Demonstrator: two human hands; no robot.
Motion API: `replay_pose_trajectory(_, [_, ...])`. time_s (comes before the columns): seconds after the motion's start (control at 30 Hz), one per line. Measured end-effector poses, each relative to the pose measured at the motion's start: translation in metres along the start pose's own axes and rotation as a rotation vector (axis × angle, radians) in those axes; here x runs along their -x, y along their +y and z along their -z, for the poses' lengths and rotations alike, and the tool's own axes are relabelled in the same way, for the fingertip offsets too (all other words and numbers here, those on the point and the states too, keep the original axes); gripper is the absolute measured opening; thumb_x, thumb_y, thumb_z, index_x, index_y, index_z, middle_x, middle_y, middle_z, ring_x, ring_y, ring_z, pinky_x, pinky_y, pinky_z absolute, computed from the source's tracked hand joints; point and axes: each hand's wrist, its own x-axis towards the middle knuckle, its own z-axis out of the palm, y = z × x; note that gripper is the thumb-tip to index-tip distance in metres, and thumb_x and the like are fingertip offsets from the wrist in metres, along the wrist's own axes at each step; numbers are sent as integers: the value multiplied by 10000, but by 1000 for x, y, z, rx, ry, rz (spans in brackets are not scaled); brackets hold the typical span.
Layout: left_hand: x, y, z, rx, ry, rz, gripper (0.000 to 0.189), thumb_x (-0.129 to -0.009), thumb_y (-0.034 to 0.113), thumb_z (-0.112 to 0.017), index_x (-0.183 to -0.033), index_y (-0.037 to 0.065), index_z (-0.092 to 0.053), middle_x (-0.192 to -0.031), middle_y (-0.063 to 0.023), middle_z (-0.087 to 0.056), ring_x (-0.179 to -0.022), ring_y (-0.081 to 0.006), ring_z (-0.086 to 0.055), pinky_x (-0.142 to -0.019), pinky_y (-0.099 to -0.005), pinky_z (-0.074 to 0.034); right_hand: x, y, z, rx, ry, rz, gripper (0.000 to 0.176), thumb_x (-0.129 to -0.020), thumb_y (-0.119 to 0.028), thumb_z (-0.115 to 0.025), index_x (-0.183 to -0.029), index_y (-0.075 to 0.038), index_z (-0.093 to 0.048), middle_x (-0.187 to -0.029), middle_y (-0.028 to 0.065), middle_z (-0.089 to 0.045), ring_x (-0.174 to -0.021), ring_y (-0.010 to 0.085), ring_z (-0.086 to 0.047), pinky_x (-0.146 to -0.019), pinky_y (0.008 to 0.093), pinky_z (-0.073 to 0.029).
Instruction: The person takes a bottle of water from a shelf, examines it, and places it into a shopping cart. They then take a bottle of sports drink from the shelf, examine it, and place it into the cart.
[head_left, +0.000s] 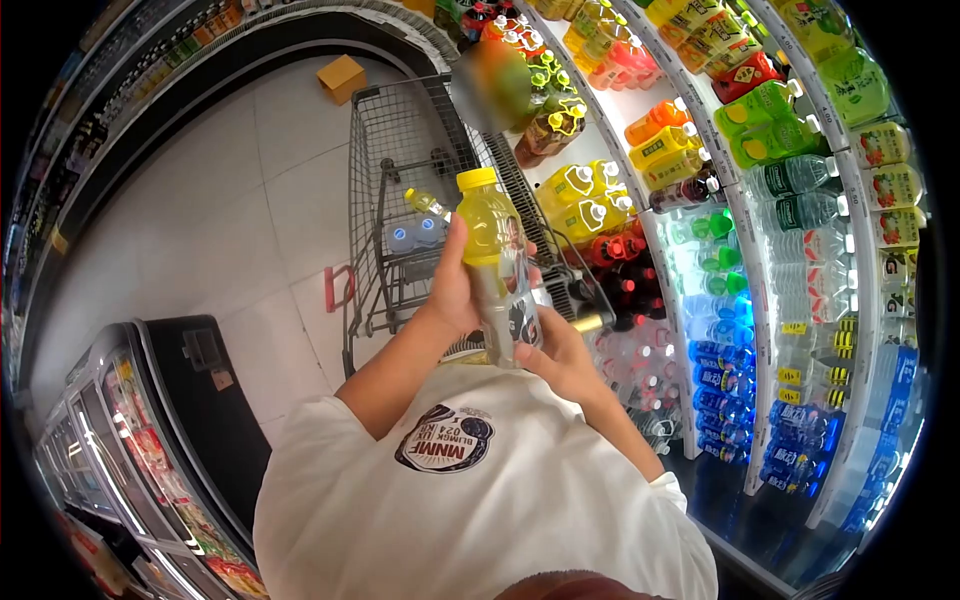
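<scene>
A clear bottle of yellow drink [484, 240] with a yellow cap stands tilted in front of my chest. My left hand [457, 285] is wrapped round its upper side, with fingertips showing on the far side. Near the bottle's base, my right hand [556, 352] has its thumb and fingers round the lower part. Just beyond is a metal shopping cart [378, 130]. Inside it lie a small bottle with a yellow cap [424, 201] and containers with blue-marked tops [413, 235].
Shelves of drinks [735, 190] curve along the right side. A freezer case [195, 400] stands at lower left, and more shelving [150, 75] runs along the upper left. A cardboard box [342, 78] sits on the tiled floor [215, 190].
</scene>
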Motion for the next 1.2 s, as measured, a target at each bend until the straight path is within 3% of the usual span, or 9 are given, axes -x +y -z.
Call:
replay_pose_trajectory(0.1, [-5,12,19,-119,25,-98,820,-893,688,-588,-1418,79,-434,-1199,-156,-629,-928,-327,-698,-777,-463,-595,0,12,18,10,81,-33,513,-972,-265,-701,-1343,37,-516,-1199,106,-642,-1082,160,-613,-944,327,-496])
replay_pose_trajectory(0.13, [-6,21,21,-156,-18,-141,688,-931,630,-579,-1335,78,-509,-1191,-151,-634,-932,-308,-680,-776,-434,-577,0,17,24,36,116,-57,486,-977,-279,-694,-1316,35,-545,-1177,100,-658,-1069,161,-624,-938,329,-500])
replay_pose_trajectory(0.2, [-8,41,38,-194,-39,-177,698,-927,604,-597,-1339,49,-500,-1176,-161,-629,-901,-313,-691,-748,-430,-588,-7,36,35,374,295,-1,446,-977,-324,-685,-1207,52,-622,-1050,121,-719,-969,183,-679,-864,325,-533])
replay_pose_trajectory(0.27, [-5,59,32,-192,-25,-245,712,-911,607,-600,-1312,25,-517,-1087,-163,-645,-837,-325,-704,-692,-428,-595,-15,68,52,452,403,-95,439,-975,-330,-683,-1173,60,-644,-1011,144,-728,-930,205,-692,-827,325,-544])
replay_pose_trajectory(0.33, [-2,69,33,-207,-3,-252,784,-877,673,-572,-1270,-4,-536,-986,-154,-657,-732,-313,-706,-596,-411,-593,-21,94,64,581,471,9,418,-965,-351,-680,-1110,41,-685,-935,156,-738,-852,229,-709,-760,335,-553])
replay_pose_trajectory(0.63, [5,64,36,-174,-1,-182,871,-802,738,-580,-1235,-18,-552,-958,-155,-673,-630,-291,-685,-512,-409,-580,-49,98,73,1128,428,15,380,-918,-435,-667,-921,-60,-721,-755,110,-719,-709,326,-699,-667,422,-539])
replay_pose_trajectory(0.83, [1,70,38,-304,103,-121,732,-890,642,-567,-1273,18,-544,-1012,-180,-675,-688,-329,-702,-602,-433,-591,-54,103,75,1207,461,0,339,-886,-412,-692,-889,-74,-721,-756,105,-718,-713,325,-702,-660,435,-536])
replay_pose_trajectory(1.1, [-19,63,42,-335,86,-90,828,-858,727,-558,-1268,8,-539,-1021,-173,-673,-698,-311,-711,-619,-435,-600,-52,110,75,1201,484,56,293,-873,-369,-690,-850,-76,-695,-780,109,-712,-728,322,-692,-651,444,-532])
replay_pose_trajectory(1.2, [-25,63,41,-319,78,-76,767,-891,693,-542,-1239,10,-544,-1024,-180,-672,-704,-313,-713,-615,-445,-600,-52,110,74,1188,513,78,283,-863,-357,-688,-830,-76,-689,-784,113,-709,-736,323,-688,-655,447,-533])
